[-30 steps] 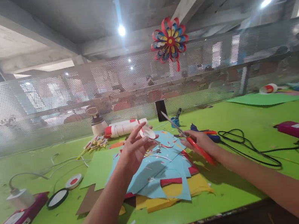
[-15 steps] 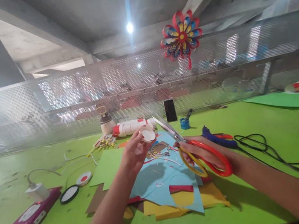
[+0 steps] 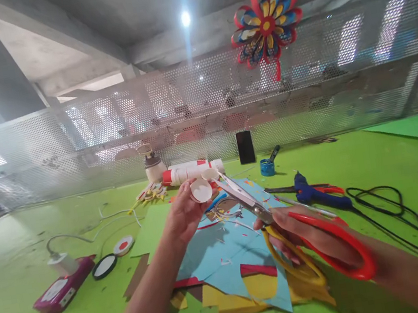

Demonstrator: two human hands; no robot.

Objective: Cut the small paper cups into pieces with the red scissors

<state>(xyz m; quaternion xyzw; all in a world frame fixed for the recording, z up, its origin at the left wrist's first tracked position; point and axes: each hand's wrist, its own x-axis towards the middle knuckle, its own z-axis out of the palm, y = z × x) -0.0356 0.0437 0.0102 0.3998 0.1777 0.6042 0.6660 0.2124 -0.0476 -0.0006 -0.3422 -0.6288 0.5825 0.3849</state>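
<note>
My left hand (image 3: 184,214) is closed on a small white disc (image 3: 201,191), raised above the paper pile. A second pale round shape (image 3: 210,175) shows just behind it; whether the two are joined I cannot tell. Fingers of my right hand (image 3: 295,225) are wrapped in the handles of a pair of scissors (image 3: 241,194), one handle red, one yellow. The blade tips point up and left and reach the second round shape, seemingly at its edge. Below both hands lie light blue paper (image 3: 224,250) with cut edges and yellow sheets (image 3: 234,304).
A blue glue gun (image 3: 320,196) with a black cord lies right. Behind stand a blue tape roll (image 3: 267,167), a phone (image 3: 245,147), white-red rolls (image 3: 191,172) and a spray bottle (image 3: 153,167). A purple power strip (image 3: 65,287) is left. A paper flower (image 3: 266,25) hangs on the mesh.
The scissors have come nearer the camera, and their blades look closer together, with the tips at the pale round shape. The second round shape now shows. The view has shifted slightly.
</note>
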